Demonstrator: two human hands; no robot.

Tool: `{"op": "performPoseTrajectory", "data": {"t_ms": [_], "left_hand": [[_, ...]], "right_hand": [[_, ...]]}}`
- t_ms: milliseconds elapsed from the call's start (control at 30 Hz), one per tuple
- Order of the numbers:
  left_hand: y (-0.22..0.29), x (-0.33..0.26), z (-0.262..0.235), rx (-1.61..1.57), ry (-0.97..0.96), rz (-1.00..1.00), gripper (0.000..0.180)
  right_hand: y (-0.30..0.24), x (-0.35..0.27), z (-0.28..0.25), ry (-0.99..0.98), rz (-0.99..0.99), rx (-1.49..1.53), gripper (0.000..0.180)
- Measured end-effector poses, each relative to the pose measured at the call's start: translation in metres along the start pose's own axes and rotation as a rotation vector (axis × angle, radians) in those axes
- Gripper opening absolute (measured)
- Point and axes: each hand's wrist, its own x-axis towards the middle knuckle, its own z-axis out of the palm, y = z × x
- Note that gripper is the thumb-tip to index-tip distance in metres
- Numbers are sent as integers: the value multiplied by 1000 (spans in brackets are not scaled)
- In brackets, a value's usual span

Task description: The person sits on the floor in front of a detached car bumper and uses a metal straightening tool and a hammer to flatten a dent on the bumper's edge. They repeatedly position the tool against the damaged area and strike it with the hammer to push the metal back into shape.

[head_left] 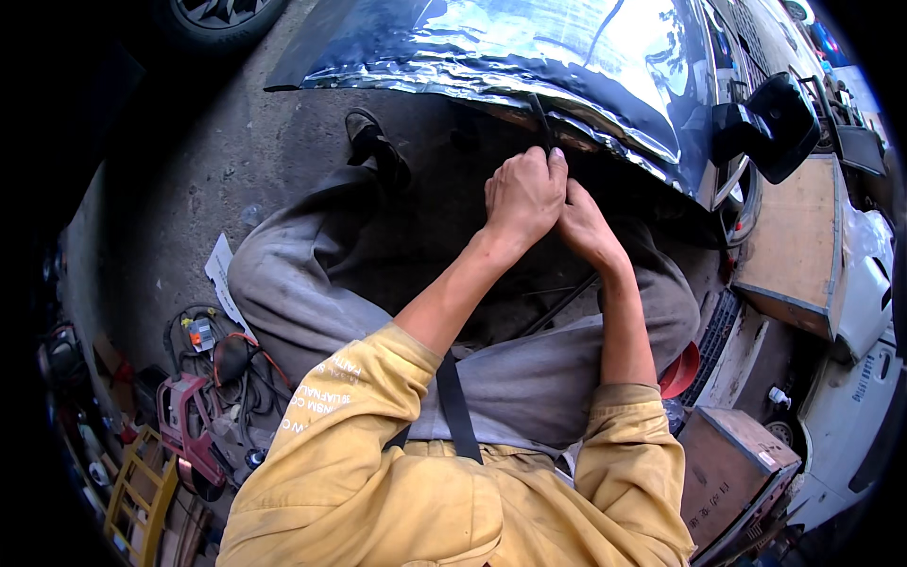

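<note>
A dark blue car body panel (567,57) stands in front of me, its lower edge badly crumpled and creased. Against that edge rests the tip of a narrow black bar (539,115), perhaps a pry bar. My left hand (525,194) is closed around the bar just below the panel. Right beside it, touching it, my right hand (588,225) is also closed; its fingers are mostly turned away, and it seems to grip the same bar. The part of the bar inside the hands is hidden.
My bent legs (302,255) frame the concrete floor, with a dark rod (565,304) between them. A black side mirror (779,128) juts out at right, above wooden boxes (794,236). Left are a red power tool (184,425), tangled cables (250,387) and a yellow frame (140,491).
</note>
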Motion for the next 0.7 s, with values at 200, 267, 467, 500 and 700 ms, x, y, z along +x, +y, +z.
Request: {"op": "performPoseTrajectory", "data": {"t_ms": [200,267,467,500,700], "left_hand": [[0,2,-4,82,0,50,47],[-6,3,0,56,3,77,48],[-5,2,3,-17,34,53,48],[-5,2,4,-11,37,50,48],[-5,4,13,-44,85,45,50]], "right_hand": [[11,5,18,69,-78,221,38],[14,9,25,188,-82,147,38],[-11,-7,25,436,-22,-63,45],[-12,-9,22,412,-13,-46,45],[-9,-6,13,340,-7,-104,42]]}}
